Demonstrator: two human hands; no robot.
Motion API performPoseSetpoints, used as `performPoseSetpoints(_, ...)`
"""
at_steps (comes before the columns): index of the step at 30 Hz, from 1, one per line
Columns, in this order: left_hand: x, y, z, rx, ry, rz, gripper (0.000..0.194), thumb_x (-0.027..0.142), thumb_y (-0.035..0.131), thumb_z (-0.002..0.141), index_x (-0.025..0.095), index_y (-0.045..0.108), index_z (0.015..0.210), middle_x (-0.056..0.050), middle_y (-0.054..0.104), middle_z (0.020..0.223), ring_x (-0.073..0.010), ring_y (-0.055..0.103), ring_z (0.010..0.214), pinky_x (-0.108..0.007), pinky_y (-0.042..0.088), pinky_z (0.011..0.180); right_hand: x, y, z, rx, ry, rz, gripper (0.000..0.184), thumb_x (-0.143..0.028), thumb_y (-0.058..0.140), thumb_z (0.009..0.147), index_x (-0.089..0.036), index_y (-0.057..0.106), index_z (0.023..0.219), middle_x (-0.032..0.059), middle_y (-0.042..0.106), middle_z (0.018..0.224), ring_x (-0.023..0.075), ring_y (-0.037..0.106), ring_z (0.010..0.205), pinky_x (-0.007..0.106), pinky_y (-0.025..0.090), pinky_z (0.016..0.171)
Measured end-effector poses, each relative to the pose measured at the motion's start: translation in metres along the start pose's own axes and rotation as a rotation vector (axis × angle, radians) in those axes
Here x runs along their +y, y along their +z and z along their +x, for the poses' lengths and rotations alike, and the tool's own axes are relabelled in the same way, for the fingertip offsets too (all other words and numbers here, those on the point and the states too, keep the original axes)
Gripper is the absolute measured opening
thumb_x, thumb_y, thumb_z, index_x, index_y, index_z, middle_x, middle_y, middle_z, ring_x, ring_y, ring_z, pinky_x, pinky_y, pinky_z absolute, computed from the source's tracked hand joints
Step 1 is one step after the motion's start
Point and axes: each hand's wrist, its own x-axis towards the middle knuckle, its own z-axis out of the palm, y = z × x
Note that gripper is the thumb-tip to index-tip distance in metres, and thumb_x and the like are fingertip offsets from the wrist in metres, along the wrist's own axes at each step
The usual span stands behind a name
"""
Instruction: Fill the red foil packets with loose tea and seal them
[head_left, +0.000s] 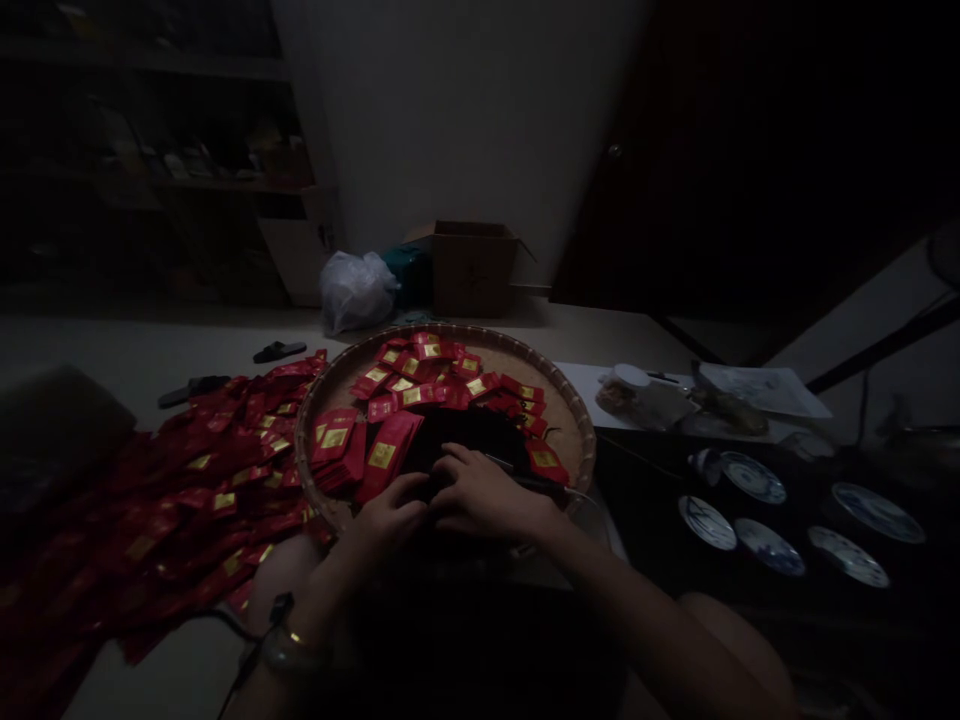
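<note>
A dark mass of packets point(465, 440) lies at the middle of a round woven bamboo tray point(579, 440), with both hands bent over it. The left hand point(390, 517) and right hand point(480, 492) sit close together at its near edge. The fingers curl downward, but the grip of each hand is hard to read in the gloom, so I cannot tell whether either is clenched on something or merely resting there. A thin dark rod point(529, 482) runs from beneath the right hand toward the tray's rim.

Red packets with gold labels point(427, 375) are scattered across the far half of the tray. A stack of them point(335, 450) stands just beside the left hand, and a single packet point(388, 455) leans against the dark mass. A large heap of the same red packets point(217, 490) spreads over the surface point(495, 325) left of the tray, touching its rim. A pale bangle point(289, 645) circles the left wrist.

To the right, blue-and-white plates point(754, 477) lie on a dark area, near a lidded jar point(628, 385). Beyond the tray stand a cardboard box point(472, 270) and a white plastic bag point(356, 292).
</note>
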Motion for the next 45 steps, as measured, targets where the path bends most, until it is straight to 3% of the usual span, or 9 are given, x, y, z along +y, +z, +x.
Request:
performPoseSetpoints(8,0.008,0.006,-0.005,0.004,-0.208,-0.121,0.038,0.016,0.049,0.083,0.026,0.055,0.119,-0.004,0.070,0.102,-0.0130,0.068,0.077,-0.016,0.054,0.065,-0.010,0.010,0.005,-0.074,0.200,-0.164,0.023,-0.033,0.059,0.084,-0.017,0.073,0.093,0.0182,0.059,0.116,0.0380,0.036,0.128,0.049,0.035,0.096)
performPoseSetpoints(11,0.006,0.005,-0.006,0.005,-0.146,-0.104,0.030,0.013,0.047,0.082,0.025,0.061,0.106,-0.005,0.067,0.110,-0.0129,0.067,0.083,-0.017,0.054,0.068,-0.009,0.013,0.006,-0.100,0.142,-0.154,0.022,-0.027,0.055,0.087,-0.015,0.072,0.094,0.0167,0.061,0.109,0.0328,0.044,0.120,0.043,0.040,0.089)
performPoseSetpoints(16,0.003,0.001,0.003,0.094,0.041,0.009,0.017,0.010,0.046,0.083,0.019,0.061,0.082,-0.009,0.063,0.116,-0.0139,0.066,0.089,-0.022,0.054,0.074,0.000,0.009,0.008,0.078,0.120,-0.104,0.020,-0.023,0.054,0.088,-0.020,0.066,0.104,0.0110,0.059,0.104,0.0225,0.050,0.100,0.032,0.043,0.076)
performPoseSetpoints(20,0.001,-0.002,0.019,0.141,-0.004,-0.068,0.014,0.012,0.047,0.084,0.019,0.058,0.081,-0.009,0.064,0.110,-0.0150,0.065,0.090,-0.026,0.053,0.077,0.010,0.004,0.018,-0.013,0.117,-0.107,0.017,-0.025,0.055,0.087,-0.018,0.068,0.095,0.0104,0.062,0.099,0.0221,0.053,0.096,0.031,0.043,0.074)
performPoseSetpoints(25,-0.010,0.000,0.041,0.265,-0.255,-0.317,0.005,0.017,0.054,0.078,0.018,0.056,0.083,-0.009,0.066,0.099,-0.0199,0.064,0.091,-0.034,0.052,0.079,0.035,0.019,0.034,0.231,0.187,0.408,0.016,-0.016,0.058,0.083,-0.018,0.068,0.095,0.0049,0.067,0.094,0.0151,0.061,0.085,0.025,0.045,0.074)
performPoseSetpoints(29,-0.016,0.007,0.053,0.323,-0.506,-0.641,0.034,0.025,0.064,0.070,0.017,0.052,0.101,-0.002,0.067,0.079,-0.0191,0.066,0.078,-0.033,0.052,0.073,0.052,0.041,0.041,0.485,0.417,0.904,0.036,-0.018,0.070,0.068,-0.014,0.066,0.104,0.0022,0.068,0.081,0.0143,0.062,0.074,0.025,0.046,0.068)
performPoseSetpoints(35,-0.010,0.008,0.062,0.348,-0.691,-0.877,0.049,0.036,0.074,0.057,0.016,0.057,0.099,0.004,0.062,0.063,-0.0143,0.062,0.063,-0.026,0.047,0.064,0.055,0.052,0.038,0.395,0.575,1.228,0.032,-0.041,0.074,0.059,-0.012,0.071,0.072,0.0005,0.064,0.060,0.0123,0.055,0.057,0.024,0.042,0.057)
performPoseSetpoints(40,0.001,0.000,0.062,0.140,-0.786,-0.819,0.033,0.045,0.070,0.060,0.012,0.068,0.066,0.000,0.063,0.058,-0.0156,0.059,0.059,-0.023,0.041,0.057,0.049,0.051,0.033,0.452,0.614,1.316,0.034,-0.042,0.075,0.056,-0.013,0.072,0.074,0.0005,0.066,0.063,0.0121,0.056,0.059,0.024,0.042,0.060)
performPoseSetpoints(45,0.004,0.004,0.061,0.171,-0.784,-0.829,0.033,0.045,0.071,0.059,0.012,0.067,0.062,0.001,0.062,0.054,-0.0142,0.057,0.056,-0.022,0.040,0.054,0.048,0.054,0.033,0.408,0.566,1.245,0.032,-0.041,0.075,0.056,-0.012,0.072,0.070,0.0003,0.065,0.061,0.0123,0.055,0.059,0.024,0.039,0.058)
